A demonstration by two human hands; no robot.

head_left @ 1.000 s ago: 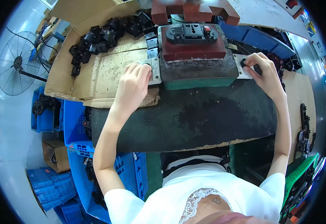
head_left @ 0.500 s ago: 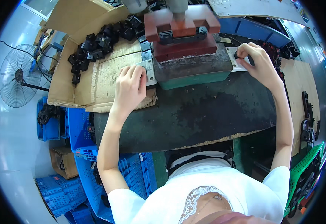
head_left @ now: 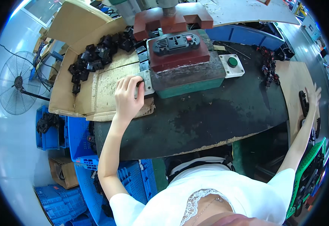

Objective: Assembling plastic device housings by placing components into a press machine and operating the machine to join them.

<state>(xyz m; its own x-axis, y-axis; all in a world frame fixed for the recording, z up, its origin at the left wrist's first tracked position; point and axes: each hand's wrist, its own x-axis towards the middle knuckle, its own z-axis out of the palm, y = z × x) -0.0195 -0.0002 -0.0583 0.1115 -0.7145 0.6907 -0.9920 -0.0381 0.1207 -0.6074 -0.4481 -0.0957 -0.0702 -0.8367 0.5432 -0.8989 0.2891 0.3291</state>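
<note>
My left hand (head_left: 128, 97) rests on the left button box (head_left: 148, 83), its fingers curled round a dark push button (head_left: 139, 83) that they partly cover. Far to the right, my right hand (head_left: 313, 96) is open with spread fingers, beside a long black plastic part (head_left: 304, 102) on a tan board (head_left: 293, 81). A black power strip housing (head_left: 176, 43) with a red switch lies on the red-brown lower block (head_left: 181, 60) of a press. The notched upper block (head_left: 174, 22) hangs above and behind it, apart from the housing. The right button box (head_left: 227, 71) shows its green button (head_left: 232, 62), untouched.
A cardboard box (head_left: 63, 108) with several black parts (head_left: 93, 56) stands left of the press. Blue crates (head_left: 82, 135) are below it, and a fan (head_left: 18, 88) stands farther left. Dark wiring (head_left: 268, 71) lies right of the press. A green crate (head_left: 308, 169) is at lower right.
The upper press block has risen off the housing, which now shows fully. My right hand has left its button and moved right to the board. My left hand remains on its button.
</note>
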